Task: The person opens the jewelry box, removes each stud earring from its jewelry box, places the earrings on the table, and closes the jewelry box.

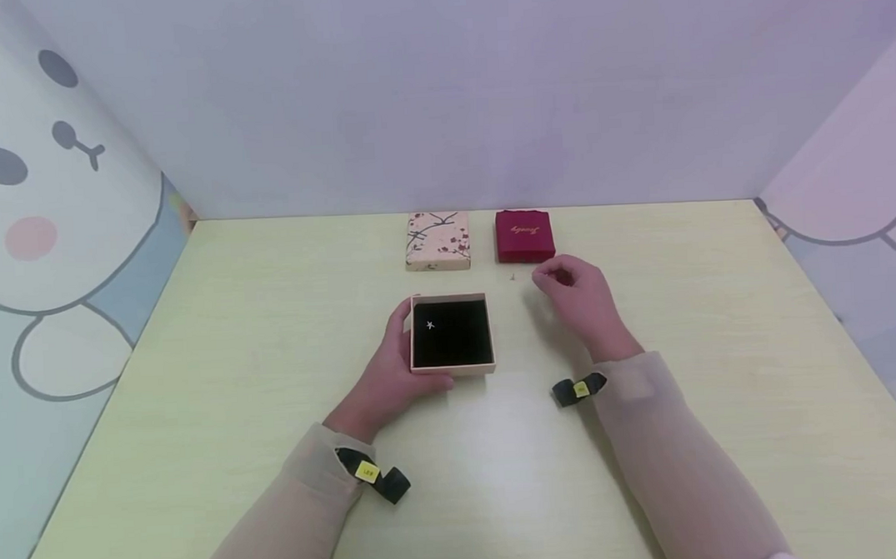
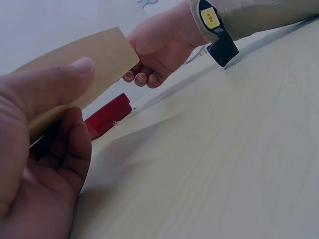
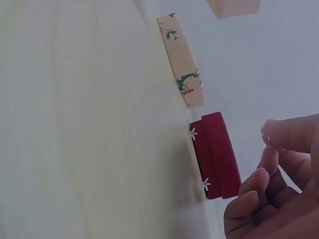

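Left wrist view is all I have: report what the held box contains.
Observer: The head view shows a black lining in the held box, with a small white star left of its middle.
Operator: Tell me what lies left of the red box.
Observer: A pale blossom-patterned piece, perhaps a lid.
Operator: Describe the top of the red box.
Observer: It carries gold lettering.
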Demonstrator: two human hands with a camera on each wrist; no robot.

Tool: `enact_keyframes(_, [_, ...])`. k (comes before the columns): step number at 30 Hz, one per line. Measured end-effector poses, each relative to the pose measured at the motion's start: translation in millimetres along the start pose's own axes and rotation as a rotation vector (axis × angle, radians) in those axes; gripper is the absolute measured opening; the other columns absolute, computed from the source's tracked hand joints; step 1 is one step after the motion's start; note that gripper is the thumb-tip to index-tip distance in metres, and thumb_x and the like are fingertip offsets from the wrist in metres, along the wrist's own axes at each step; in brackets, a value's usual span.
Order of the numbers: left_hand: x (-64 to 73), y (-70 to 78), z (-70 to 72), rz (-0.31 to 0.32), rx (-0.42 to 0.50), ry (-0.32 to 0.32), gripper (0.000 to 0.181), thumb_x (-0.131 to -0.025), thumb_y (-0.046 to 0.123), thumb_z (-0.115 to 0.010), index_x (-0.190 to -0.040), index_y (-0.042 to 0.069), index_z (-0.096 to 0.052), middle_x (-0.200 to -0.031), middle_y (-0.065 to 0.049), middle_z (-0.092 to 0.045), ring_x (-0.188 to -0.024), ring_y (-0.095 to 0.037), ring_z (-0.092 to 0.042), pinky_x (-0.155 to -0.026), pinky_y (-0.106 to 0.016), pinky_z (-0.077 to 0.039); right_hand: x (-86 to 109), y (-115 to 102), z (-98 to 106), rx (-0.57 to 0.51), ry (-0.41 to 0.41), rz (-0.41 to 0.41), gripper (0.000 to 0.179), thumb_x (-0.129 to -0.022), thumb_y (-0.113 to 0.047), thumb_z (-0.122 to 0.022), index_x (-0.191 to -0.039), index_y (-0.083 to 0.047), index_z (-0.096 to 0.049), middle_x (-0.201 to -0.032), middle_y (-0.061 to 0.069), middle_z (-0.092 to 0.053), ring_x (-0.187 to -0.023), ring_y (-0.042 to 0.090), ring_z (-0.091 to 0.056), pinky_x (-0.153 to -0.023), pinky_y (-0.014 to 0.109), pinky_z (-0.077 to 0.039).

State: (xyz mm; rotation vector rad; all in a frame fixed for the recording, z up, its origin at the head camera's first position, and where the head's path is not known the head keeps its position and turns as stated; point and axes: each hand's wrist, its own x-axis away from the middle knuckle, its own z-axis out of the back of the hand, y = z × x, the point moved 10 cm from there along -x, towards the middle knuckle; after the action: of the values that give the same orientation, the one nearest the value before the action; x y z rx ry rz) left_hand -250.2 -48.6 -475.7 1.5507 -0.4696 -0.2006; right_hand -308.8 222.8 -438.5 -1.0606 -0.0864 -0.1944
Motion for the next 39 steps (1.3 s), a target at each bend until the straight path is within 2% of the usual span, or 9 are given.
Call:
enact_keyframes(5, [0.4,0.3,0.0,-0.001,0.001,-0.001,0.122,-0.077,0.004,-0.091,-0.161,0.039,-0.01,-0.145,-0.003,-0.055,-0.119,-0.032,-0.062,-0.101,-0.044,-0.051,-3.3,9.1,3.4,0.016,0.006,-0.023,0.026,-0.104,-0.031,-0.063,-0.123,-0.013,-0.07,-0.112,0.011,-0.06,-0.102,0.028,-0.052,-0.083,0.038,-0.047])
enact_keyframes(9, [0.7,0.4,0.3,0.004,-0.003,0.002,0.122,-0.076,0.004,-0.091,-0.16,0.041,-0.01,-0.146,-0.002,-0.054,-0.119,-0.031,-0.062,-0.101,-0.044,-0.051,-5.5,12.6,5.1,0.042,0.002,-0.029,0.025,-0.104,-0.028,-0.064,-0.121,-0.012,-0.071,-0.112,0.012,-0.06,-0.103,0.029,-0.05,-0.084,0.038,-0.046])
enact_keyframes(17, [1.7,-1.6,0.6,0.012,0.002,0.003,0.122,-0.076,0.004,-0.091,-0.16,0.041,-0.01,-0.146,-0.003,-0.054,-0.119,-0.031,-0.062,-0.101,-0.044,-0.051,-11.6,23.1,2.0,0.159,-0.015,-0.044,0.021,-0.103,-0.023,-0.064,-0.118,-0.012,-0.074,-0.117,0.01,-0.064,-0.111,0.03,-0.052,-0.096,0.044,-0.044])
enact_keyframes(22, [1.8,-2.6,-0.5,0.017,-0.004,0.0,0.122,-0.076,0.004,-0.091,-0.16,0.041,-0.01,-0.144,-0.004,-0.055,-0.118,-0.031,-0.063,-0.1,-0.042,-0.052,-13.7,24.8,1.0,0.215,-0.013,-0.009,0.02,-0.102,-0.022,-0.066,-0.115,-0.009,-0.074,-0.119,0.012,-0.067,-0.112,0.031,-0.055,-0.1,0.047,-0.045])
enact_keyframes(30, [0.6,0.8,-1.4,-0.002,-0.014,-0.003,0.123,-0.076,0.004,-0.091,-0.162,0.037,-0.009,-0.144,-0.004,-0.056,-0.118,-0.031,-0.063,-0.101,-0.044,-0.051,-15.3,22.9,2.6,0.25,0.008,0.023,0.019,-0.101,-0.019,-0.066,-0.114,-0.008,-0.075,-0.12,0.013,-0.068,-0.114,0.032,-0.057,-0.102,0.05,-0.045])
enact_keyframes(39, [0.7,0.0,-0.5,0.006,-0.022,0.003,0.123,-0.076,0.004,-0.091,-0.161,0.039,-0.009,-0.145,-0.003,-0.055,-0.119,-0.031,-0.063,-0.102,-0.045,-0.05,-15.5,20.5,1.6,0.277,0.028,0.06,0.017,-0.101,-0.017,-0.068,-0.112,-0.008,-0.076,-0.117,0.012,-0.069,-0.109,0.03,-0.058,-0.098,0.048,-0.047])
